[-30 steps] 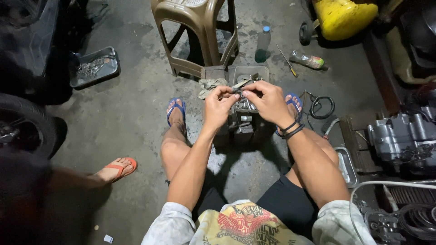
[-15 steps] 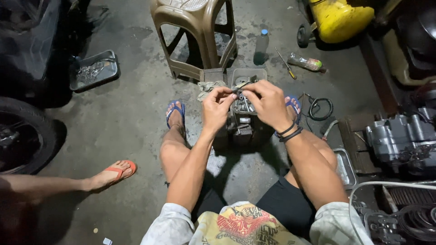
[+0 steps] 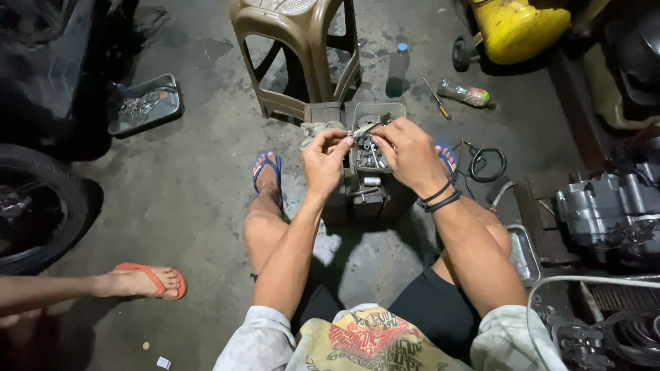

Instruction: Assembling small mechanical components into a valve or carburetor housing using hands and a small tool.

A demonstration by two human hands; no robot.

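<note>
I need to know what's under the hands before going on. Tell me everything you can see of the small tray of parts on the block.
The small tray of parts is a shallow grey rectangular container, metal by its look, lying flat on a dark block between the person's feet. It holds a jumble of small shiny metal pieces, too small to identify. The left hand and the right hand are above it, pinching a thin metal piece; whether they touch the tray cannot be told.

A motorcycle repair workshop: stained concrete floor [image 3: 192, 178], a tyre [image 3: 34, 213] at the left edge, engine parts [image 3: 612, 213] at the right, a parts tray [image 3: 144, 103].
</note>
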